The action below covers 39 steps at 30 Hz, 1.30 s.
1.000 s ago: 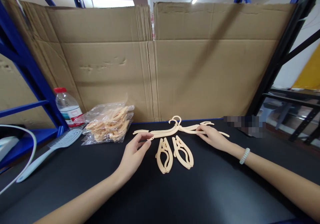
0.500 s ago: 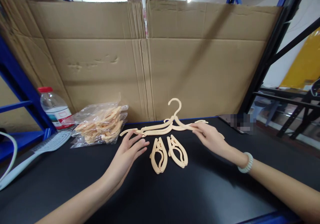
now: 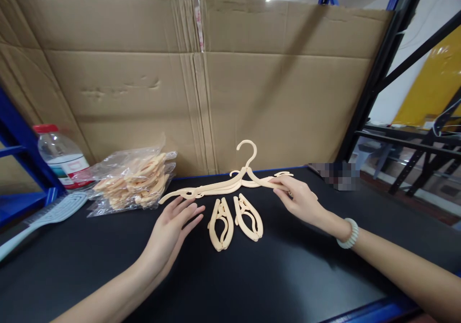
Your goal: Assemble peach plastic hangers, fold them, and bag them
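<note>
My right hand (image 3: 297,197) pinches the right arm of a cream plastic hanger (image 3: 248,167), lifting it so its hook stands up. A second unfolded hanger (image 3: 201,189) lies under it on the black table (image 3: 252,280). My left hand (image 3: 173,227) lies with fingers stretched flat, fingertips touching that hanger's left arm. Two folded hangers (image 3: 234,216) lie side by side between my hands.
A clear bag of folded hangers (image 3: 133,179) lies at the left by a water bottle (image 3: 59,155) and a pale hairbrush (image 3: 43,217). Cardboard sheets (image 3: 216,83) stand along the table's back. Blue and black rack posts flank the sides.
My right hand has raised one hanger, so its hook now stands upright. My left hand has gone from a pinch at the hanger's arm to flat fingers. The camera has turned right.
</note>
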Available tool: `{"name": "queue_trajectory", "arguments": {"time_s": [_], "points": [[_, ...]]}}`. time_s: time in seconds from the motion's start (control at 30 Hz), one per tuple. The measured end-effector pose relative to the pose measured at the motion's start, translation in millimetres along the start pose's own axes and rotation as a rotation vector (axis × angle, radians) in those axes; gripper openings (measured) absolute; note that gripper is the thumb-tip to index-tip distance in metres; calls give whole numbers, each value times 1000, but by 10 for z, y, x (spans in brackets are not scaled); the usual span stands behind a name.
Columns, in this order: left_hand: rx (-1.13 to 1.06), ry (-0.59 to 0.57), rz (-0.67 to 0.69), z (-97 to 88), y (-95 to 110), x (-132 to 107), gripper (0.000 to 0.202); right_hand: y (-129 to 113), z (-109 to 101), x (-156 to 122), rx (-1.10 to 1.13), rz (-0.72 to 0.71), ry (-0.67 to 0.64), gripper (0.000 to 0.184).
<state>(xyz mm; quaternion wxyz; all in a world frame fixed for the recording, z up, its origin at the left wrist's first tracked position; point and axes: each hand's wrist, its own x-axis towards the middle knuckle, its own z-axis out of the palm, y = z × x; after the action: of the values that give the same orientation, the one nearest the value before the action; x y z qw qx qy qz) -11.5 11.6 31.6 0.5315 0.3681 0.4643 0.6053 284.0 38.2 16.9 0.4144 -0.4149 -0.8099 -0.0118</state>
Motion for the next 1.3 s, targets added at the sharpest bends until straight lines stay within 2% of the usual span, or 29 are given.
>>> {"name": "queue_trajectory", "arguments": {"time_s": [0.1, 0.2, 0.3, 0.37, 0.47, 0.6, 0.73, 0.83, 0.93, 1.07, 1.17, 1.3], "points": [[108, -98, 73, -23, -16, 15, 40, -17, 23, -25, -25, -62, -67, 23], [308, -178, 205, -59, -60, 32, 56, -44, 64, -50, -54, -106, -133, 26], [504, -252, 332, -92, -97, 54, 50, -59, 87, -59, -61, -127, -153, 29], [566, -274, 350, -105, -112, 62, 43, -62, 79, -51, -95, -161, -120, 26], [559, -277, 328, -105, -132, 53, 40, -68, 36, -26, -290, -219, -57, 19], [522, -271, 306, -95, -176, 23, 40, -89, -31, -15, -599, -217, 27, 18], [513, -280, 330, -94, -202, -4, 41, -85, -61, -35, -772, -205, 91, 18], [504, -279, 333, -90, -196, -25, 41, -71, -60, -44, -812, -190, 125, 22], [489, -277, 327, -85, -188, -37, 40, -73, -32, -42, -679, -168, 147, 21], [469, -266, 330, -90, -202, -23, 39, -99, 35, -33, -271, -112, 179, 19], [456, -271, 330, -105, -227, -2, 37, -117, 72, -24, 46, 20, 171, 19], [401, -275, 310, -120, -244, 16, 37, -119, 88, -11, 426, 254, 78, 29]]}}
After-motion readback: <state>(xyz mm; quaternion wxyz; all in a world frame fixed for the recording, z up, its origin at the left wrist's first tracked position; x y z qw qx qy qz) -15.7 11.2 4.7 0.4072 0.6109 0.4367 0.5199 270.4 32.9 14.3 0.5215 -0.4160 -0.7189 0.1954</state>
